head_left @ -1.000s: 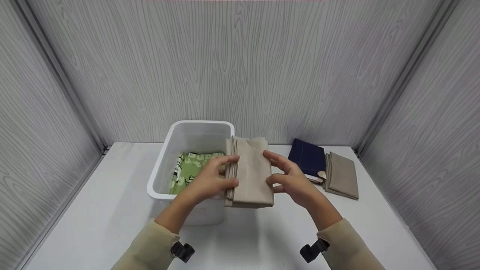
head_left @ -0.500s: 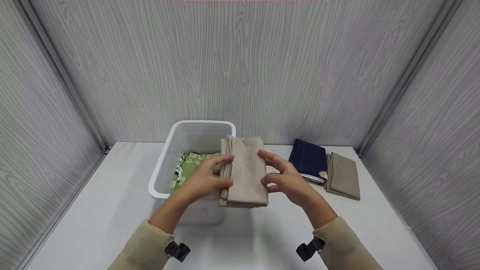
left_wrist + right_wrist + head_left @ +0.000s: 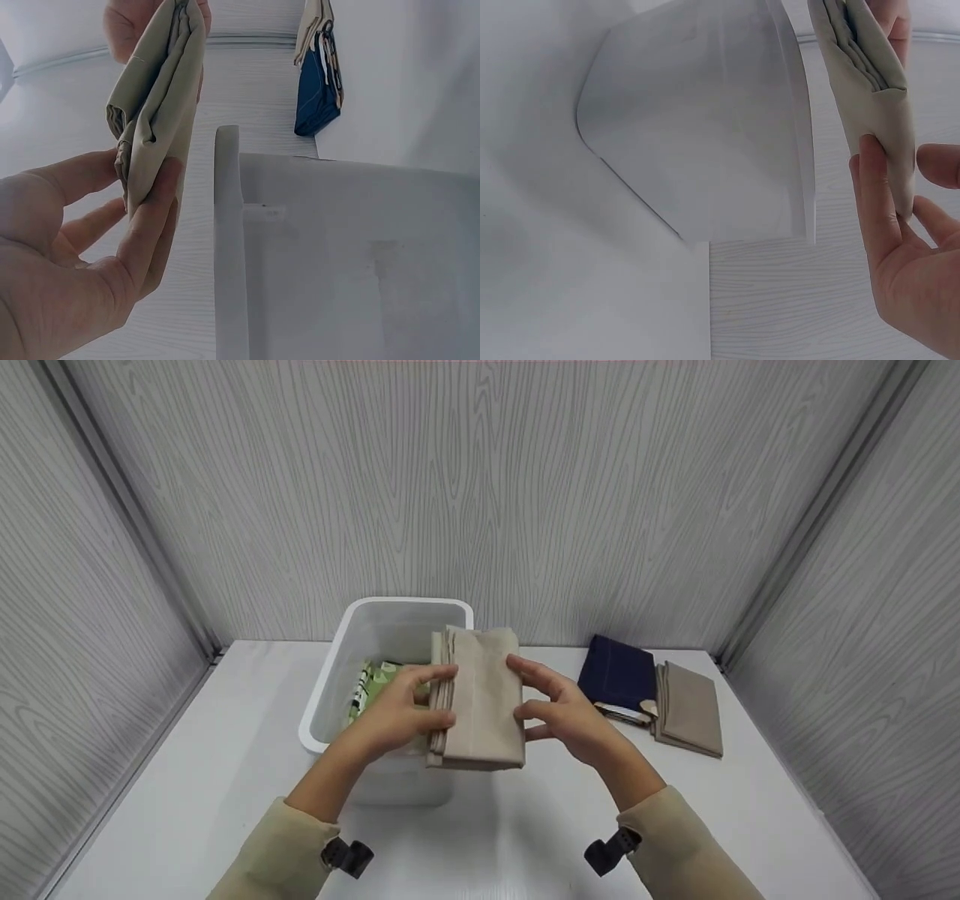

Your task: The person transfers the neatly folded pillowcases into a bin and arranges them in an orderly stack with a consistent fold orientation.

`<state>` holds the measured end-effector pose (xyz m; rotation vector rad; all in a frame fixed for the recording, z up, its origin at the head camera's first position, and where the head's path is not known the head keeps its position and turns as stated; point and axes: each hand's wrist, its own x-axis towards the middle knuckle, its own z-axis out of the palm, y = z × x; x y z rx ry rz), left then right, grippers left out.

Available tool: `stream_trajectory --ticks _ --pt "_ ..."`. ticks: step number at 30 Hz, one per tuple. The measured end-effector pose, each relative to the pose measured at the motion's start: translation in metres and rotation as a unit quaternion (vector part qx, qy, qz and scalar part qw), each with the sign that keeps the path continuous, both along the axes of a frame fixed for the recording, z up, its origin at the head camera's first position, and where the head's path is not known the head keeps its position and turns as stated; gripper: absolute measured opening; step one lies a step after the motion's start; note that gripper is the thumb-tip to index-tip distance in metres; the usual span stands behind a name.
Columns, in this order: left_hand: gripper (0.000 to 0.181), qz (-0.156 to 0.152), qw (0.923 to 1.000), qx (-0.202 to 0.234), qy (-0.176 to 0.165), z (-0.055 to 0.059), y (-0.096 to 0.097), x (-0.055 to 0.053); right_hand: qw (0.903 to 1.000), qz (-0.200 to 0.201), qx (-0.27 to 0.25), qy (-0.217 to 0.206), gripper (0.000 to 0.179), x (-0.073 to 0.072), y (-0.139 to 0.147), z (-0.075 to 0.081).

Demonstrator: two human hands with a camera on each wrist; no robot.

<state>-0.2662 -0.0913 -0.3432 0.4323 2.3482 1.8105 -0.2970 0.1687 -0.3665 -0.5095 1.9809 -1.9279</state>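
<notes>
A folded beige cloth [image 3: 484,697] is held up between both hands in the head view, its layered folds along the left side. My left hand [image 3: 401,709] pinches that layered edge, with thumb and fingers on either face, as the left wrist view shows. Opposite it, my right hand [image 3: 562,712] grips the smooth edge; some of its fingers are hidden behind the cloth. The bundle overlaps the right rim of a white plastic bin [image 3: 322,690]. Inside the bin lies a green patterned folded cloth [image 3: 379,679], partly covered by the left hand.
On the white table [image 3: 247,780], to the right, lie a navy folded cloth [image 3: 619,671] and a second beige folded cloth [image 3: 690,709], side by side. Grey wood-grain panels [image 3: 480,495] enclose the table at the back and both sides.
Both hands have carried the beige cloth a little to the left, further over the bin's right side. More of the green cloth is now covered. The grip looks the same.
</notes>
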Motion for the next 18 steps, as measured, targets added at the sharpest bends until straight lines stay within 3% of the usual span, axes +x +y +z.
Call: stream_trajectory --ticks 18 --pt "0.067 -0.002 0.9999 -0.010 -0.006 0.003 -0.015 -0.003 0.9999 0.004 -0.010 -0.003 0.077 -0.006 -0.015 0.004"
